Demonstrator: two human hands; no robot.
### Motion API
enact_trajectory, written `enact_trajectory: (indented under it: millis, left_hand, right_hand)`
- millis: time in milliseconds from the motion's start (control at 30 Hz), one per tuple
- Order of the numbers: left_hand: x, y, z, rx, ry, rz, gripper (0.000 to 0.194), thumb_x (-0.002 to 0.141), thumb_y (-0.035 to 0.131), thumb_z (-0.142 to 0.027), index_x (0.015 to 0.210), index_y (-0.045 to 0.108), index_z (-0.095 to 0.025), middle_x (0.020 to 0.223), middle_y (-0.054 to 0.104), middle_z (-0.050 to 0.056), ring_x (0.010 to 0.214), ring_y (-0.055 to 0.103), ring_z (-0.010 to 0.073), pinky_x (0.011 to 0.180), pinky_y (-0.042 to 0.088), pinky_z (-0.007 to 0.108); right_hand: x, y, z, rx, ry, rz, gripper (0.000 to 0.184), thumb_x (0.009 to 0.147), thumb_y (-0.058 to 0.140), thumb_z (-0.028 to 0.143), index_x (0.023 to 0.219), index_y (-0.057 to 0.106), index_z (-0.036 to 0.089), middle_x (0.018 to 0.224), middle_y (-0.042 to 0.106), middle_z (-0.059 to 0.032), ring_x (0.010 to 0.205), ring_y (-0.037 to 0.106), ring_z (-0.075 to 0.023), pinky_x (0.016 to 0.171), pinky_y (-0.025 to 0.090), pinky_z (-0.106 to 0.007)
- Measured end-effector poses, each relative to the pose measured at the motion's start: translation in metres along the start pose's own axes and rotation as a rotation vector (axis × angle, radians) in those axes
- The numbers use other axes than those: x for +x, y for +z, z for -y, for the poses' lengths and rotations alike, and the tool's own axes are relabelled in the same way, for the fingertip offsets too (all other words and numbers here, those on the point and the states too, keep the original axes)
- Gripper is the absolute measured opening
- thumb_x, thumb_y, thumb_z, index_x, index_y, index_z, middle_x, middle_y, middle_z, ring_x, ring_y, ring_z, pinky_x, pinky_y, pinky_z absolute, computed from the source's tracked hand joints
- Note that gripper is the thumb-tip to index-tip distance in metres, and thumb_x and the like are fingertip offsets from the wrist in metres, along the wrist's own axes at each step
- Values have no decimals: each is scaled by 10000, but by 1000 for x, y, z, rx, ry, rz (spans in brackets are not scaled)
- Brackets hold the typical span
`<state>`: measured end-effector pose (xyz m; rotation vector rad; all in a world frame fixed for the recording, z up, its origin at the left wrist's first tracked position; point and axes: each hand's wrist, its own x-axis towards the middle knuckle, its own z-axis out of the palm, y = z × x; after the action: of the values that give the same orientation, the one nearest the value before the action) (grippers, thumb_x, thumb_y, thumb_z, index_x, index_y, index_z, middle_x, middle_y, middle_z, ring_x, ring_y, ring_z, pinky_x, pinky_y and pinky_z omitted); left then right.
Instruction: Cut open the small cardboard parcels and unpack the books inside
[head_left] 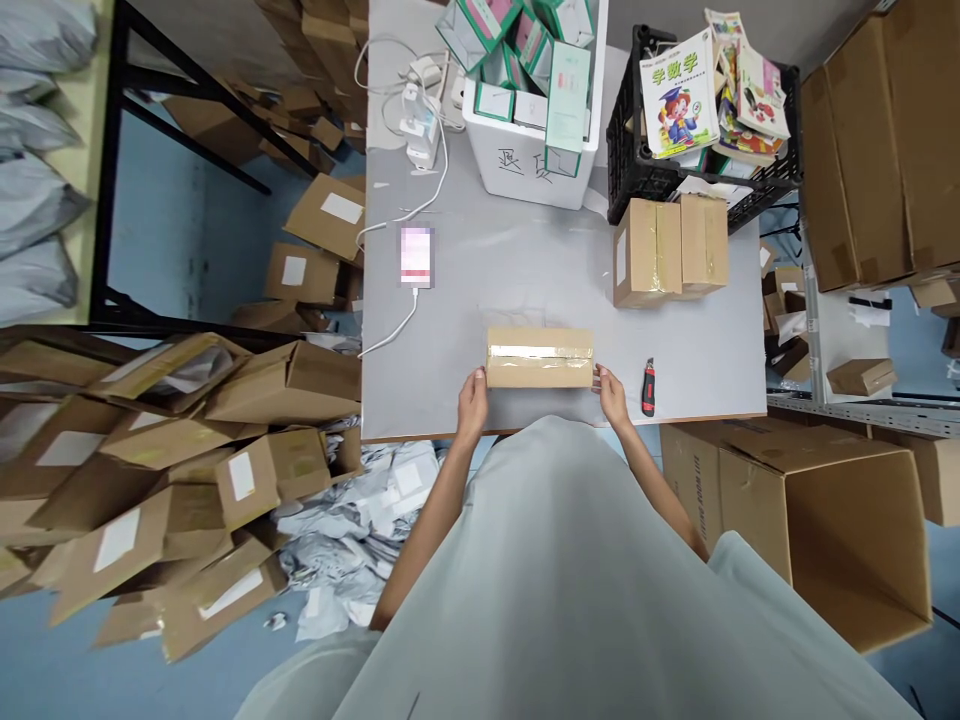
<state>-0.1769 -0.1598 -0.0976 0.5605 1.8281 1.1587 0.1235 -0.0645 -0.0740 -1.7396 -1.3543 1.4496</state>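
Observation:
A long cardboard box [540, 372] with clear tape along its top lies near the front edge of the grey table [517, 260]. My left hand [472, 402] grips its left end, and my right hand [612, 396] holds the right end, so the box sits between both hands. The fingers are partly hidden behind the box ends. Just right of my right hand lies a red and black utility knife [649, 388].
Two taped cardboard boxes [648, 252] stand at the table's right, before a black crate [634, 175] of books. A white bin [532, 185] holds green boxes. A phone [416, 255] charges at left. Cartons [270, 470] pile up on the floor; a large open carton [855, 540] stands right.

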Motion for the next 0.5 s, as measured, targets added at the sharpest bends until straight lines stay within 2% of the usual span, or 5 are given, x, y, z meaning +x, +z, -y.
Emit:
enact_trajectory:
  millis: [133, 200, 300, 400, 500]
  left_hand:
    - [-5, 1, 3, -50, -144, 25, 719, 1102, 367, -738, 1330, 746, -171, 1444, 751, 205, 1433, 678, 332, 1201, 566, 533]
    - [-5, 2, -2, -44, -122, 5, 760, 1097, 341, -766, 1297, 760, -165, 1390, 772, 211, 1397, 699, 334, 1176, 582, 530]
    - [-1, 1, -14, -54, -11, -44, 791, 1103, 309, -767, 1291, 776, -157, 1343, 779, 207, 1325, 731, 322, 1162, 587, 514]
    - [10, 0, -25, 23, 117, -88, 613, 1062, 538, -682, 1276, 799, -171, 1321, 762, 170, 1287, 728, 302, 1186, 567, 476]
    - [23, 2, -29, 102, 124, -84, 431, 955, 736, -480, 1260, 814, -186, 1284, 747, 135, 1206, 743, 282, 1166, 580, 456]
  right_hand:
    - [-6, 0, -4, -17, -55, 76, 621, 953, 616, 581, 1368, 796, 155, 1410, 794, -152, 1306, 758, -337, 1100, 636, -504]
    - [-8, -1, 1, -41, -95, 86, 583, 923, 663, 565, 1327, 826, 177, 1369, 819, -105, 1299, 770, -339, 1139, 617, -499]
    - [-5, -5, 14, -104, -105, 2, 517, 938, 697, 572, 1268, 865, 211, 1299, 846, -75, 1251, 800, -351, 1166, 603, -507]
    - [5, -9, 27, -136, -108, -88, 464, 949, 715, 580, 1189, 895, 226, 1264, 851, -84, 1224, 813, -363, 1152, 613, -499]
    - [16, -8, 32, -165, -109, -77, 391, 958, 699, 539, 1110, 908, 245, 1216, 864, -70, 1185, 828, -363, 1098, 640, -480]
